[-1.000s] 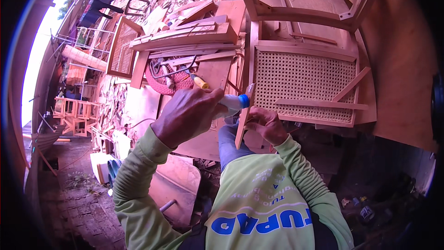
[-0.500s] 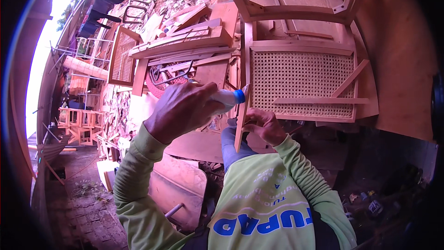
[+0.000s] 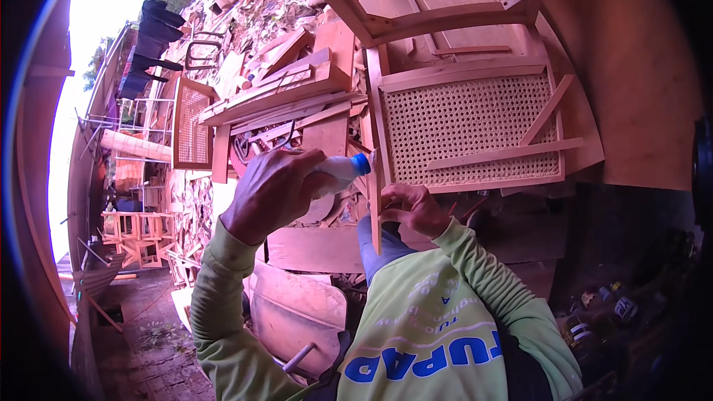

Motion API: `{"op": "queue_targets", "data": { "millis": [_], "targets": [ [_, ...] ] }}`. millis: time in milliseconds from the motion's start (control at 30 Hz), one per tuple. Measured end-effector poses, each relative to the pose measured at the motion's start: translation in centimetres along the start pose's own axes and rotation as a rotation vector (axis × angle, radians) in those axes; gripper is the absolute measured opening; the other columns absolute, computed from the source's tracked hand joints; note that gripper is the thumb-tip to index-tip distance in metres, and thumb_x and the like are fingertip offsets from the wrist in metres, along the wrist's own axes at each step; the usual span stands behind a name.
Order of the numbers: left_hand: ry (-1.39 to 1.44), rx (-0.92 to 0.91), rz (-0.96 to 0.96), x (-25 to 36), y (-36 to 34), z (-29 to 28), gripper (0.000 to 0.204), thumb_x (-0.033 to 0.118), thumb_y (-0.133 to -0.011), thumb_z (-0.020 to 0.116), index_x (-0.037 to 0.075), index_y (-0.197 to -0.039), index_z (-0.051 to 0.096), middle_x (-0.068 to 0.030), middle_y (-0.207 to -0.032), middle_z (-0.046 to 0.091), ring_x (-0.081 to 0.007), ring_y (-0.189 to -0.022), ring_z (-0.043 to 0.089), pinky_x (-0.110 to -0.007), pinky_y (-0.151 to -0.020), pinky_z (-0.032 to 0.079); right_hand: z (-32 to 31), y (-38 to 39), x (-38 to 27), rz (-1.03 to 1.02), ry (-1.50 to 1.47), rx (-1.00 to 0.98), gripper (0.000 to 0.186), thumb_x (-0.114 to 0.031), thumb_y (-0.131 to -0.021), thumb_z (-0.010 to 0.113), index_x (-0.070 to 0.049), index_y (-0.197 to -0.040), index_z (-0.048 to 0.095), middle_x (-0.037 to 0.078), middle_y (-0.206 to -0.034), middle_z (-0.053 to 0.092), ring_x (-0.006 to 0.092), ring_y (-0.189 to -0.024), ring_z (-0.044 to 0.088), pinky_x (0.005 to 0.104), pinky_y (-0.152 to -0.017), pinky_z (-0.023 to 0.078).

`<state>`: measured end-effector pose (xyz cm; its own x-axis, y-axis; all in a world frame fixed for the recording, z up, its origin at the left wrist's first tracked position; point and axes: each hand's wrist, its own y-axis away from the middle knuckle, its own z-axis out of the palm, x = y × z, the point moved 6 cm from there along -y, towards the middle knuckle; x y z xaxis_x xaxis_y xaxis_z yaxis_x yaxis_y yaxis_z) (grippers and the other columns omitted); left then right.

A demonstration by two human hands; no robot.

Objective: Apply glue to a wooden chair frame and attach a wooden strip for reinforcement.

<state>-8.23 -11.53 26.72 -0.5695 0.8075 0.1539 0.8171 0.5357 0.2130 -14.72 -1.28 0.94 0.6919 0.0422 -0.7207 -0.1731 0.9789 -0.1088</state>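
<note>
In the head view, my left hand [image 3: 273, 189] is wrapped round a small whitish plastic bottle [image 3: 336, 169] with a blue cap. The bottle lies nearly level, its cap end close to the upper part of a narrow wooden strip [image 3: 376, 212]. My right hand [image 3: 417, 206] pinches that strip between thumb and fingers, holding it upright in front of my body. Whether the cap touches the wood, I cannot tell. Just beyond the strip, to the right, a wooden frame with a woven cane panel [image 3: 468, 122] carries two loose wooden strips.
An open wooden frame [image 3: 445, 18] stands at the far side of the cane panel. Stacked boards [image 3: 282, 93] lie to the left, beside a smaller cane-panelled frame [image 3: 194, 122]. Wood scraps cover the ground behind. A tan curved panel [image 3: 297, 304] sits near my left forearm.
The view has shifted, so the cane panel and frame appear further left. Both hands keep their hold, and the bottle stays close to the strip's upper part.
</note>
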Motion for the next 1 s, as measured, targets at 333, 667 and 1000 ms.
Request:
{"op": "queue_targets", "data": {
  "millis": [333,667,1000],
  "targets": [
    [-0.034,-0.001,-0.021,0.4,-0.4,-0.3,0.017,0.019,-0.087,0.075,0.004,-0.092,0.069,-0.0192,-0.079,0.07,-0.0384,-0.07,0.069,-0.046,-0.063,0.053,0.0,0.0,0.1,0.009,0.002,-0.017,0.032,0.012,-0.092,0.068,-0.002,-0.12,0.067,0.004,-0.109,0.07,0.0135,-0.105,0.069,0.0294,-0.096,0.057],
    [-0.028,-0.066,-0.013,0.7,-0.5,0.4,0.013,0.019,-0.089,0.074,0.007,-0.092,0.071,-0.0155,-0.077,0.071,-0.0368,-0.07,0.07,-0.046,-0.063,0.053,0.2,0.0,-0.4,0.038,0.021,0.001,0.025,0.012,-0.093,0.066,0.002,-0.115,0.066,0.007,-0.112,0.068,0.0181,-0.106,0.07,0.0302,-0.093,0.058],
    [-0.013,-0.091,0.008,0.7,0.8,2.3,0.019,0.02,-0.083,0.078,0.005,-0.091,0.069,-0.0171,-0.071,0.068,-0.0391,-0.066,0.067,-0.049,-0.06,0.051,0.3,-0.1,-1.0,0.04,0.01,0.007,0.026,0.012,-0.091,0.068,0.001,-0.115,0.068,0.003,-0.104,0.066,0.0137,-0.103,0.068,0.0291,-0.096,0.055]
  ]
}}
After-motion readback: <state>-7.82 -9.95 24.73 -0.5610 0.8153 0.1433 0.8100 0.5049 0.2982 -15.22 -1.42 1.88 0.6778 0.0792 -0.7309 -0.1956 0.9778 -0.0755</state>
